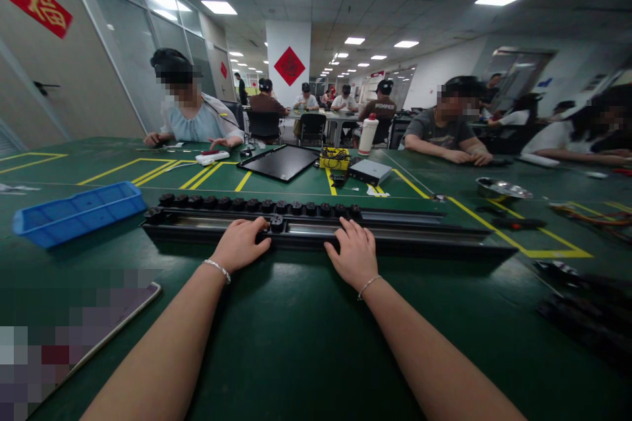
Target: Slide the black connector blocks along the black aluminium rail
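Observation:
A long black rail [419,231] lies across the green table [296,335] in front of me. A row of several small black round parts [222,202] sits along its far edge. My left hand [240,244] rests on the rail's near edge, fingers curled, its fingertips pinching a small black part [277,223] in the rail's groove. My right hand [353,252] lies on the rail a little to the right, fingers bent over the near edge and pressed on the rail. Both wrists wear thin bracelets.
A blue plastic tray [74,210] stands at the left. A phone [123,316] lies near my left forearm. Beyond the rail are a black flat panel [284,162], a yellow box [334,158], a grey box [370,171] and a white bottle [367,135]. Other people sit around the tables. A metal bowl [501,189] stands at the right.

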Available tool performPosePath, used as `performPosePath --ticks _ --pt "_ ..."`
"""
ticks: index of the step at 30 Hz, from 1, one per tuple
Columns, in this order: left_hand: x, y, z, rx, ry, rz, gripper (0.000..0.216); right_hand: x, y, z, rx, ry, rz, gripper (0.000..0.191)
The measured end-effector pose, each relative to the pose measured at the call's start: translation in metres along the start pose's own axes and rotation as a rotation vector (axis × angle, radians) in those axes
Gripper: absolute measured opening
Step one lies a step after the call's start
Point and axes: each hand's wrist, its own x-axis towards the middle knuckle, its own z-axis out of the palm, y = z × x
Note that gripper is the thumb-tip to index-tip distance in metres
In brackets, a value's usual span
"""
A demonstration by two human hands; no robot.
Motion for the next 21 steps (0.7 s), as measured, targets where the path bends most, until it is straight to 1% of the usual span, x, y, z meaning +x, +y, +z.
performPosePath --ticks 21 --pt "0.0010 0.0008 -0.0004 -0.033 -0.019 -0.027 0.031 0.0001 -0.0004 -0.0009 -0.001 -0.006 0.008 0.027"
